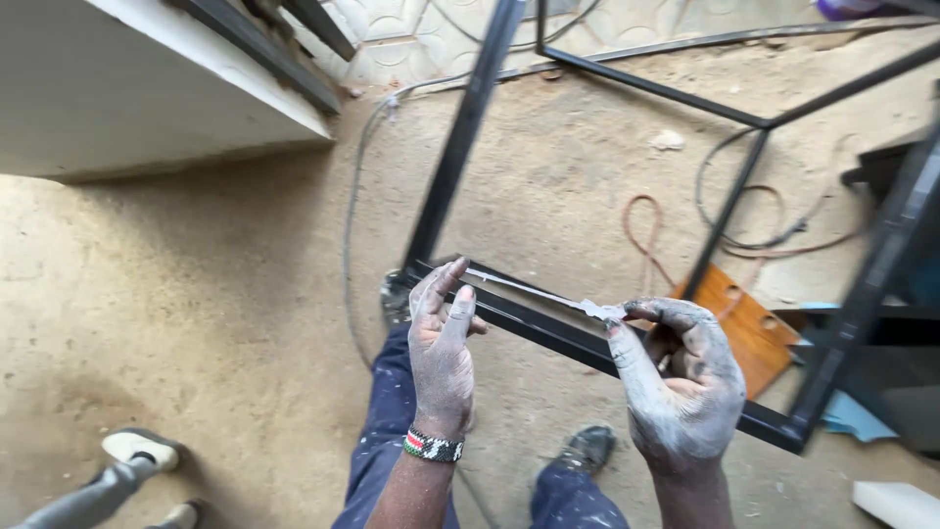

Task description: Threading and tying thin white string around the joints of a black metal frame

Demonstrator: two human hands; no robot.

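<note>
My left hand [443, 345], dusted white and wearing a beaded wristband, pinches one end of a thin, pale flat blade [534, 291]. My right hand [679, 377], also coated in grey-white paste, grips the other end between thumb and fingers. The blade is held level just above a horizontal bar of a black square-tube metal frame [548, 333]. Both hands hover over that bar, in front of my knees in blue paint-spattered trousers.
The frame's other bars run up and to the right [460, 137]. Cables and an orange cord [646, 245] lie on the sandy concrete floor. An orange wooden board [749, 328] lies under the frame. A white slab [127, 88] fills the upper left. Another person's shoe [142, 449] is lower left.
</note>
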